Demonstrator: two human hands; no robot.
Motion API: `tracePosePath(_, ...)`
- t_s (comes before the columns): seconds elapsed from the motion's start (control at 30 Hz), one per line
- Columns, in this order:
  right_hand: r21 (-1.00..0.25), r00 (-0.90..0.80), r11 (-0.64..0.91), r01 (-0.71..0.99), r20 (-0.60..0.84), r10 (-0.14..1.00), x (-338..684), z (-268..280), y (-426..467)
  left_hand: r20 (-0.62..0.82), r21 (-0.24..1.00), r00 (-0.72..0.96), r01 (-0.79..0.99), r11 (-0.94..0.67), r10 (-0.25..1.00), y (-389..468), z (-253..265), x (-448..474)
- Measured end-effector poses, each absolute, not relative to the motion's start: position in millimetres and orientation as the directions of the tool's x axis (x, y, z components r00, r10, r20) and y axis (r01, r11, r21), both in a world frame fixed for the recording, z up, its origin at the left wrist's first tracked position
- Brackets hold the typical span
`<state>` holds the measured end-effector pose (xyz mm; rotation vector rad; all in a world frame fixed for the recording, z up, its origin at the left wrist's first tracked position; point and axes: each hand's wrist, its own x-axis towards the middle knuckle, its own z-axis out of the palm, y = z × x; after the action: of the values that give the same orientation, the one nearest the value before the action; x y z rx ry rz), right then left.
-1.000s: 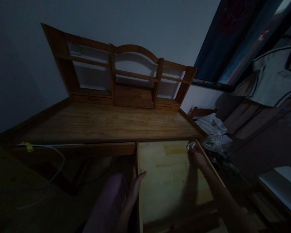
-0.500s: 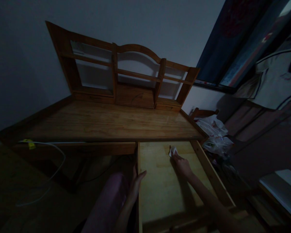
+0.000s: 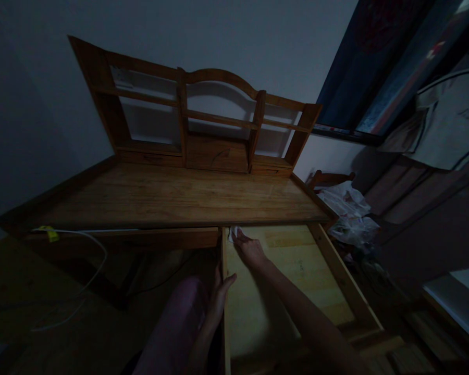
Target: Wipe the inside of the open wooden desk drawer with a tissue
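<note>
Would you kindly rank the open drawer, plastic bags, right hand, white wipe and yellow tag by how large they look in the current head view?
Largest to smallest:
1. Open drawer
2. Plastic bags
3. Right hand
4. White wipe and yellow tag: too alike to rank.

Dim wall [image 3: 234, 31] beside bluish window [image 3: 355, 88]

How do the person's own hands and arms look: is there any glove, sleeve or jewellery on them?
The left hand and the right hand wear no gloves. No sleeve shows on the visible parts of the left forearm and right forearm, and I see no watch or bracelet. It is too dark to rule out a ring.
</note>
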<state>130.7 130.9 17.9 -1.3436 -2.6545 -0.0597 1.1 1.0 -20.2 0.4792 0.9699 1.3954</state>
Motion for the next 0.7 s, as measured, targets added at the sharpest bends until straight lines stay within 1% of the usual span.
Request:
tracePosePath(0.1, -0.088, -0.637, 0.655, 0.751, 0.165, 0.753, 120, 17, 121, -0.329, 0.779, -0.128, -0.596, 0.192, 0.936, 5, -31, 2)
tracePosePath(0.27, -0.144, -0.662, 0.682, 0.717, 0.165, 0.731, 119, 16, 115, -0.296, 0.786, -0.14, -0.597, 0.157, 0.945, 8, -37, 3)
tracePosePath(0.43, -0.159, -0.657, 0.674, 0.721, 0.152, 0.739, 120, 16, 115, -0.32, 0.789, -0.143, -0.588, 0.18, 0.936, 9, -39, 3)
tracePosePath(0.63, -0.155, -0.657, 0.68, 0.717, 0.176, 0.733, 120, 12, 115, -0.262, 0.81, -0.148, -0.571, 0.134, 0.954, 8, -38, 2)
tracePosePath(0.7, -0.155, -0.656, 0.677, 0.72, 0.17, 0.736, 120, 11, 115, -0.266, 0.808, -0.151, -0.573, 0.135, 0.952, 8, -37, 2)
